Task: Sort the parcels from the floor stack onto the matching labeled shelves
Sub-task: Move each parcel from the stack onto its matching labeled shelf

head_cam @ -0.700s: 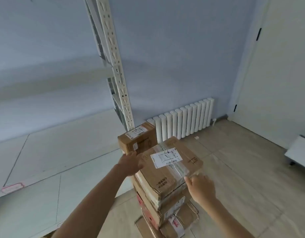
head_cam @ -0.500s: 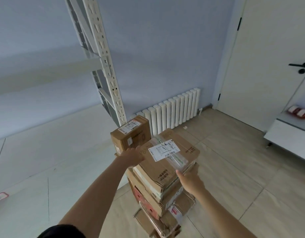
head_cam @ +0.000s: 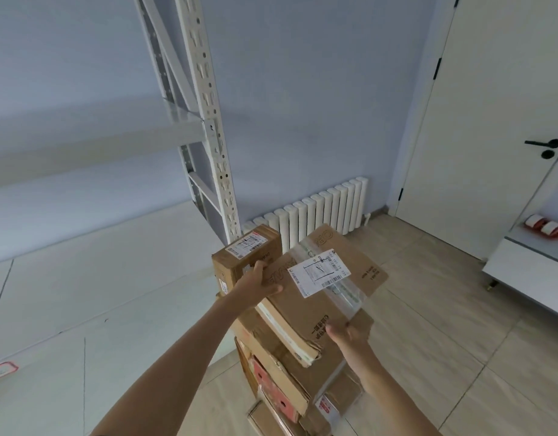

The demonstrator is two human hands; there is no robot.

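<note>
A flat brown cardboard parcel (head_cam: 306, 306) with a white shipping label and clear tape lies on top of the floor stack (head_cam: 284, 372). My left hand (head_cam: 260, 283) grips its far left corner. My right hand (head_cam: 350, 336) holds its near right edge from below. The parcel is tilted, its near side lifted off the boxes under it. A smaller brown parcel (head_cam: 246, 256) with its own label sits just behind my left hand. The white shelf board (head_cam: 98, 278) spreads out to the left, with a small red-edged label (head_cam: 2, 371) on its front edge.
A white perforated shelf upright (head_cam: 208, 121) rises behind the stack. A white radiator (head_cam: 321, 212) lines the blue wall. A white door (head_cam: 497, 121) with a black handle stands at the right, and a low white cabinet (head_cam: 529, 265) holds tape rolls (head_cam: 543, 226).
The view has swung up and right, bringing the door handle and cabinet into sight. My right hand has slid under the top parcel's near edge, and the parcel has tilted up.
</note>
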